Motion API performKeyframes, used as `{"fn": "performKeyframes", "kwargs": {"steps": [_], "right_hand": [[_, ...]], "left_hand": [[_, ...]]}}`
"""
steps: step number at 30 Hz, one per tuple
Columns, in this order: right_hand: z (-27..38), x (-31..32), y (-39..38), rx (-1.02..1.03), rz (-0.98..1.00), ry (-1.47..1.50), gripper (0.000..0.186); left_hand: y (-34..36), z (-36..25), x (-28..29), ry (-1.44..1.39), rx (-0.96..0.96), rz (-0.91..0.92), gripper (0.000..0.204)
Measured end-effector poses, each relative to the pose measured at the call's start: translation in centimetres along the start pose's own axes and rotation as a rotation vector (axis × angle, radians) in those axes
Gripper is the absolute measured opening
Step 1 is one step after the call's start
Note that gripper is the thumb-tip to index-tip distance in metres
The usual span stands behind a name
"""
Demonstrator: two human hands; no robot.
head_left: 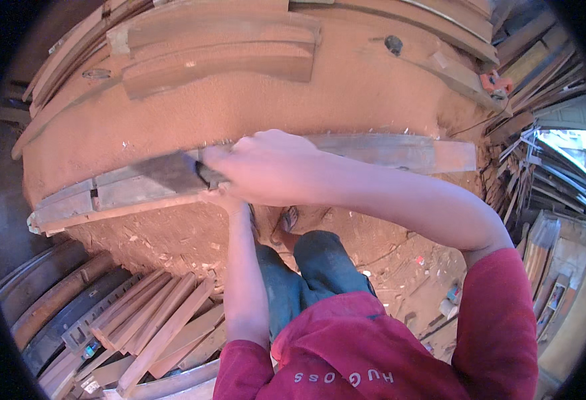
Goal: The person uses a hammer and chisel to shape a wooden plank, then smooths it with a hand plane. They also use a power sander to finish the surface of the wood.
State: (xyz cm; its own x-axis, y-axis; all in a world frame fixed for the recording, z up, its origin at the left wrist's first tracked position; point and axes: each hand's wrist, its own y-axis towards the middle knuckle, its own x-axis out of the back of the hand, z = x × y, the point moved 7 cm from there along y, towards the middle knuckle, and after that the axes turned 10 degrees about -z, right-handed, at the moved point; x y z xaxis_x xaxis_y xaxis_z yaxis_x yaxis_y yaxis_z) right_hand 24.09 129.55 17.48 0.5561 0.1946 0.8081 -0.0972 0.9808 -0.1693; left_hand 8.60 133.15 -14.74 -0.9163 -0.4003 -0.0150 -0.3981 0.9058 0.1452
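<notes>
A long, weathered wooden board (379, 153) lies along the near edge of a sawdust-covered bench (193, 120). My right hand (263, 167) is closed over the board near its middle, at the end of a dark, flat, blurred tool (166, 173) whose exact kind I cannot make out. The tool reaches left from the hand along the board. Just below, my left hand (224, 199) rests at the board's near edge. Its fingers are mostly hidden by the right hand and the edge.
Curved wooden pieces (219, 63) lie at the back of the bench. A small dark round object (393, 45) and an orange tool (496, 83) sit at the back right. Cut wooden strips (159, 313) are piled at lower left. Wood scraps (553, 67) lean at right.
</notes>
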Motion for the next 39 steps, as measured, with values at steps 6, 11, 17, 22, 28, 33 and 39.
{"fn": "performKeyframes", "kwargs": {"steps": [6, 11, 17, 22, 28, 33, 39], "right_hand": [[-10.6, -5.1, -6.5, -0.414, -0.173, 0.132, 0.057], [-18.9, -12.7, -13.3, -0.628, -0.340, 0.230, 0.046], [-20.7, -17.3, -18.3, -0.915, -0.330, 0.428, 0.038], [-21.5, -19.8, -18.8, -0.880, -0.473, 0.472, 0.035], [-20.7, -20.3, -18.3, -1.027, -0.466, 0.684, 0.025], [-20.3, -20.4, -18.2, -1.060, -0.504, 0.673, 0.025], [-20.0, -21.2, -18.3, -1.120, -0.561, 0.723, 0.024]], "left_hand": [[1.7, -5.3, -2.0, -0.348, 0.616, -0.071, 0.008], [-3.1, -3.7, -1.4, -0.984, 1.311, 0.267, 0.020], [-8.1, -11.1, -0.2, 0.372, 0.029, 0.817, 0.026], [-10.4, -12.5, -3.1, 0.622, -0.369, 1.142, 0.034], [-13.8, -14.8, -1.0, 0.327, -0.068, 1.514, 0.042], [-9.6, -14.5, -3.4, 0.694, -0.246, 1.259, 0.047], [-9.8, -11.7, -2.4, 0.685, -0.148, 1.429, 0.046]]}}
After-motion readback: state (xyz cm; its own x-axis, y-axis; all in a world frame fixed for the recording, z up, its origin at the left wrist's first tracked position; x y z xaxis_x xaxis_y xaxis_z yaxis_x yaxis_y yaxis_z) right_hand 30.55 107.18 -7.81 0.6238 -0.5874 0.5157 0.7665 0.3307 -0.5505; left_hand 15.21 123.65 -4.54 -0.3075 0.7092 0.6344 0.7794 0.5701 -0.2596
